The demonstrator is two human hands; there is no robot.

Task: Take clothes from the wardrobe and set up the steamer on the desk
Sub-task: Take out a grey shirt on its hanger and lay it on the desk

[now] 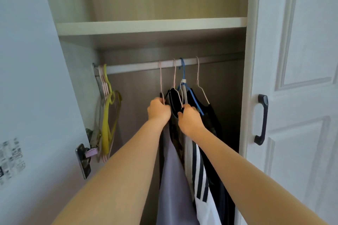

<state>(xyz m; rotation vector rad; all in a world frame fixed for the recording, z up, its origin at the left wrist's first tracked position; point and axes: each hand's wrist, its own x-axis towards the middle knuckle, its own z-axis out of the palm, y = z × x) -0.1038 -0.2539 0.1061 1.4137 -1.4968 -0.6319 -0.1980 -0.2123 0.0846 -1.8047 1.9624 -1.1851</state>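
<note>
Two bare arms reach from the bottom of the frame into an open white wardrobe (254, 60); at centre, the left hand (158, 110) has its fingers curled shut around the shoulder of a thin pink wire hanger (161, 78), while the right hand (190, 119) has its fingers closed on a second pink wire hanger (174, 76) and the dark fabric beneath it; the hanging clothes (175, 179), a lilac garment, a white piece with black stripes and dark items, fall from centre to lower centre; all hang from the pale horizontal closet rail (131, 67), just under a cream shelf (146, 26); a blue hanger (183, 71) sits right of the hands; empty yellow and pink plastic hangers (108, 115) bunch at centre left; a dark door handle (262, 120) shows at right.
</note>
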